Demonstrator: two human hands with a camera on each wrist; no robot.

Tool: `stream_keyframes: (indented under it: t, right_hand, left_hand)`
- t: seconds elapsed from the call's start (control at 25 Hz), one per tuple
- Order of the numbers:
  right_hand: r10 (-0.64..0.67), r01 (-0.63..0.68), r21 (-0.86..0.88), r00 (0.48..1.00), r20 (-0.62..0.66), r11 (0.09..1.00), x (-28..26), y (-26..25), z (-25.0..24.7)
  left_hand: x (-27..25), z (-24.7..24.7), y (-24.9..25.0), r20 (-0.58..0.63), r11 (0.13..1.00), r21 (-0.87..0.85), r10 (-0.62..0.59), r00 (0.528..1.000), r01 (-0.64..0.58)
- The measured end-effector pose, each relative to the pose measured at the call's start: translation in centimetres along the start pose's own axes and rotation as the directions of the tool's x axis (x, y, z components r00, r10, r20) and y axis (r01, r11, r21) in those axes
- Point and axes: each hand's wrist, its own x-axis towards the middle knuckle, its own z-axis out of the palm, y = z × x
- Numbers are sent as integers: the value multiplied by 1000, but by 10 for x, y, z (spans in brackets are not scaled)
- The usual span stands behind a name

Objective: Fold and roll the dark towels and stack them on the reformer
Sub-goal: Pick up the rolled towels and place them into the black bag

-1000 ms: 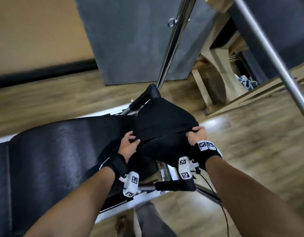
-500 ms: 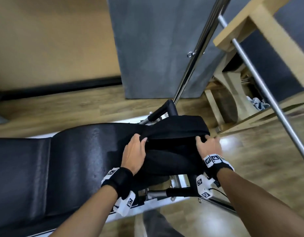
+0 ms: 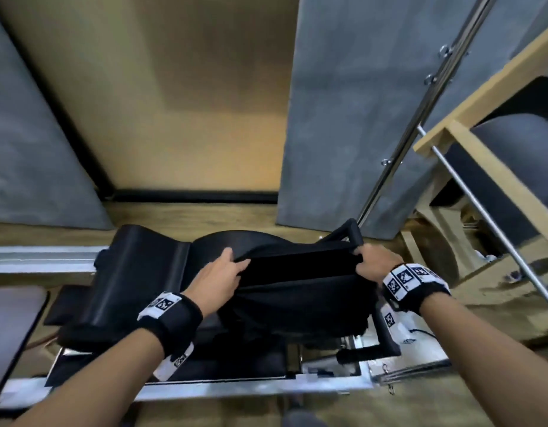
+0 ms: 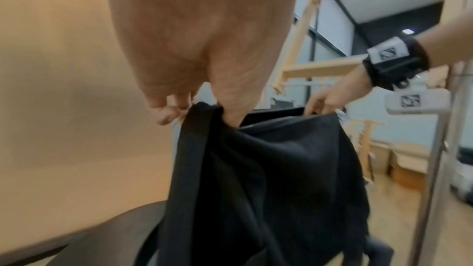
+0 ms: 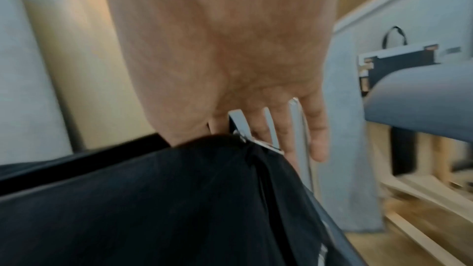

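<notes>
The dark towel (image 3: 300, 291) is held above the reformer's (image 3: 137, 272) padded end, its top edge stretched crosswise, pinched at one corner by the left hand (image 3: 218, 277) and at the other by the right hand (image 3: 375, 263), slack hanging below.

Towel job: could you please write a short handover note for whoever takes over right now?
Left hand: pinches the towel's left top corner.
Right hand: holds the right top corner, thumb and forefinger on the cloth, other fingers extended.
Towel: stretched between both hands, top edge taut, the rest hanging in loose folds over the foot end of the reformer, near its foot bar.
Done: towel is lifted and spread; no rolled towel shows in view.
Left: fold it, roll it, set it on the reformer, then repeat for any other towels.
</notes>
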Motion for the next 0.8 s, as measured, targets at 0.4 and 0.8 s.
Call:
stream_keyframes:
  t: [0.4, 0.8]
  right_hand:
    - [-290, 258, -140, 906, -309, 956, -184, -219, -18]
    - [-625, 577, -242, 705, -336, 780, -287, -442, -33]
  left_hand:
    - [-251, -109, -118, -310, 873, -187, -488, 816, 451]
    - [-457, -167, -217, -474, 672, -244, -712, 518, 699]
